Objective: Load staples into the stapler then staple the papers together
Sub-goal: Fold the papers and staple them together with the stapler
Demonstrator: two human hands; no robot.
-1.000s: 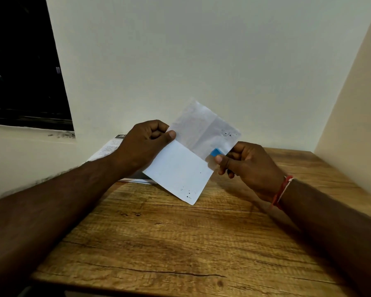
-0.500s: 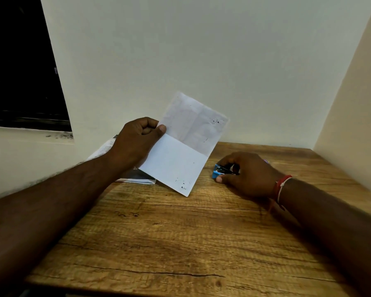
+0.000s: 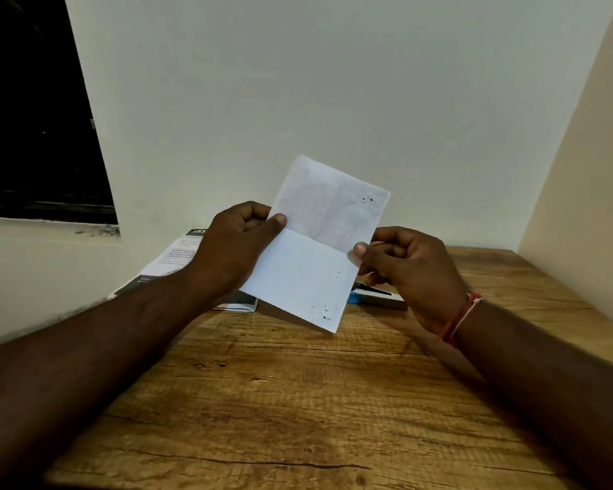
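The white papers [image 3: 315, 256], creased across the middle and dotted with small dark marks near two corners, are held up above the wooden table [image 3: 298, 401]. My left hand [image 3: 234, 249] pinches their left edge at the crease. My right hand [image 3: 411, 267] pinches the right edge, thumb on the front. The blue and black stapler [image 3: 372, 297] lies on the table behind the papers, under my right hand and apart from it, partly hidden.
A printed leaflet [image 3: 177, 259] lies at the table's back left against the wall, partly under my left arm. White walls close the table at the back and right. A dark window [image 3: 32, 118] is at the left.
My right hand set the stapler down on the table, let go of it, and rose to pinch the right edge of the papers. My left hand kept holding them.
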